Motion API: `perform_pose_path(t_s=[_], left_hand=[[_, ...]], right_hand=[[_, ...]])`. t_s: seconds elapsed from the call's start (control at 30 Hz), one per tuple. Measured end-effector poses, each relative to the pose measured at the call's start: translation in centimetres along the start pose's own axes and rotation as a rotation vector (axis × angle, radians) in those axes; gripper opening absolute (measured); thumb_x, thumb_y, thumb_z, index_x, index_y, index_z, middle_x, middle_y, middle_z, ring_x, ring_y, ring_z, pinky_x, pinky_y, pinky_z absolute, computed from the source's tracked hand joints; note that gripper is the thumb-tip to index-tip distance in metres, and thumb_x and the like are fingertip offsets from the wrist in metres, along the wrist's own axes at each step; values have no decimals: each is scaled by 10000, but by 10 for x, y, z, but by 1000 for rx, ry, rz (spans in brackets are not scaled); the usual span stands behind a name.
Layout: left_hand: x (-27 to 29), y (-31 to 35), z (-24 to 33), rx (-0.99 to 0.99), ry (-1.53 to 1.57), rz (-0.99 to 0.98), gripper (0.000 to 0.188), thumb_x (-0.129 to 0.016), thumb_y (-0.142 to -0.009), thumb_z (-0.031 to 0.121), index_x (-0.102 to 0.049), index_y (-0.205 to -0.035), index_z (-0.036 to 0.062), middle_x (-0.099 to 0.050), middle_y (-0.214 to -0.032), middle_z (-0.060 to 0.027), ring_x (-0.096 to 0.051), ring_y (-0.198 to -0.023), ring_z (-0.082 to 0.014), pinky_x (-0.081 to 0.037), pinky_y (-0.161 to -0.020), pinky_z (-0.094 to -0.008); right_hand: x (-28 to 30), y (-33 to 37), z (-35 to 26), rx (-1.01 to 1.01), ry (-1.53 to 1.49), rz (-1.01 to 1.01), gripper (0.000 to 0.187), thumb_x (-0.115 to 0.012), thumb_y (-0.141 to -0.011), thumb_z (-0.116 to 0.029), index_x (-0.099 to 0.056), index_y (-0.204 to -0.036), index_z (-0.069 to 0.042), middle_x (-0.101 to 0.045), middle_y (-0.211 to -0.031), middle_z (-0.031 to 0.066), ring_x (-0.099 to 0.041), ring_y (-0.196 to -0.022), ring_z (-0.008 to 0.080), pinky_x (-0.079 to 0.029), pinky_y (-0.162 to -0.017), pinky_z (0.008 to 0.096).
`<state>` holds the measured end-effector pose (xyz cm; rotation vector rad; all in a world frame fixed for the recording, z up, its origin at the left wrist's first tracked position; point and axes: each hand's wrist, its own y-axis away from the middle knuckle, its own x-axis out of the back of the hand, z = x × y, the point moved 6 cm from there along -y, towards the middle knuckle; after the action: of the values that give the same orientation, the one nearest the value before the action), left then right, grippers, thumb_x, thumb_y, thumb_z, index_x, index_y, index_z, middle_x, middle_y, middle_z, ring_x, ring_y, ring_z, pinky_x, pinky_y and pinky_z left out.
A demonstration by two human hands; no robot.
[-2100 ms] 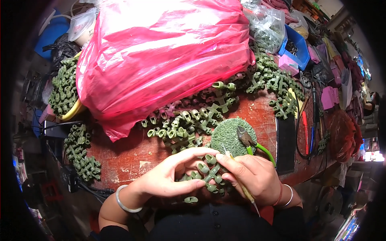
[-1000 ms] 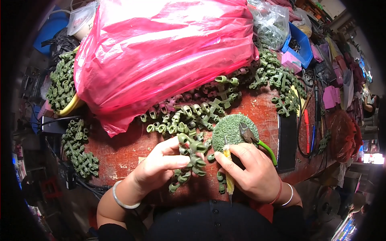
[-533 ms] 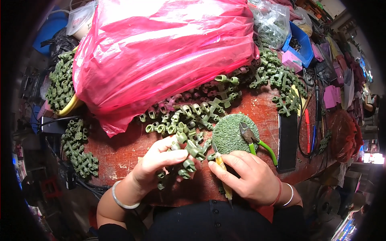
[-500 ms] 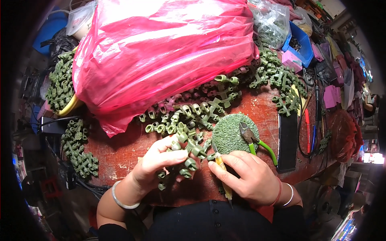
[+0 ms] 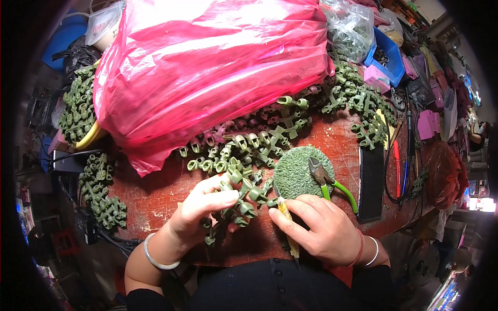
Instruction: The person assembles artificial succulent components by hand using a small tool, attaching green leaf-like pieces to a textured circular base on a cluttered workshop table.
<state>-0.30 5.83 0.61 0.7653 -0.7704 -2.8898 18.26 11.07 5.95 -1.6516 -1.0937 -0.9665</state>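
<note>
My left hand (image 5: 199, 210) grips a green plastic sprue of small ring-shaped parts (image 5: 239, 199) just above the red-brown table (image 5: 155, 194). My right hand (image 5: 321, 230) holds a thin yellow-handled pointed tool (image 5: 287, 223), its tip touching the sprue's right side. Both hands are near the table's front edge. Just beyond my right hand lies a round green pad (image 5: 301, 171), and green-handled cutters (image 5: 329, 181) rest on it.
A big pink plastic bag (image 5: 207, 72) fills the back of the table. Heaps of green sprues (image 5: 249, 140) lie in front of it, and more hang at the left (image 5: 98, 189). A black flat slab (image 5: 371, 181), pens and blue bins (image 5: 386, 54) crowd the right side.
My left hand has lifted the sprue and turned it toward the left. My right hand has slid the yellow tool in against the sprue. The pad and cutters stayed put.
</note>
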Motion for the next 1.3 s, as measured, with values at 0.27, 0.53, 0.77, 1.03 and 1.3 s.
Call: perform_pose_path(t_s=[0.27,0.53,0.77,1.03,1.3], left_hand=[[1,0,0,11,-36,40,560,-665,-790,428,-635,-1086,-47,-673,-872,-122,-590,-662,-139,-458,-559,-243],[1,2,2,-8,102,-107,373,-683,-938,274,-627,-1171,-11,-693,-951,-90,-617,-755,-129,-488,-629,-258],[-1,1,4,4,105,-92,349,-682,-944,274,-624,-1152,0,-689,-927,-77,-612,-732,-118,-478,-608,-245],[3,0,-2,40,97,-56,253,-685,-963,224,-652,-1119,27,-682,-919,-37,-607,-731,-91,-465,-600,-224],[4,1,-1,56,67,-70,241,-686,-978,221,-666,-1137,42,-682,-933,-10,-609,-754,-74,-463,-613,-219]], right_hand=[[-4,3,0,-38,-31,-42,487,-632,-831,-158,-669,-1302,-40,-640,-1183,150,-649,-1077,312,-564,-867,389],[-4,3,-1,-36,-25,-39,480,-633,-830,-155,-670,-1294,-38,-643,-1182,149,-651,-1081,310,-567,-870,387],[-1,2,-1,-1,0,-10,387,-661,-843,-137,-667,-1209,-11,-640,-1140,149,-649,-1044,274,-552,-812,346],[-2,3,-2,0,14,-19,389,-642,-853,-157,-667,-1216,-21,-644,-1145,152,-643,-1055,275,-545,-816,346],[-4,4,-3,3,35,-29,379,-635,-863,-166,-672,-1212,-26,-653,-1165,154,-644,-1064,272,-540,-818,341]])
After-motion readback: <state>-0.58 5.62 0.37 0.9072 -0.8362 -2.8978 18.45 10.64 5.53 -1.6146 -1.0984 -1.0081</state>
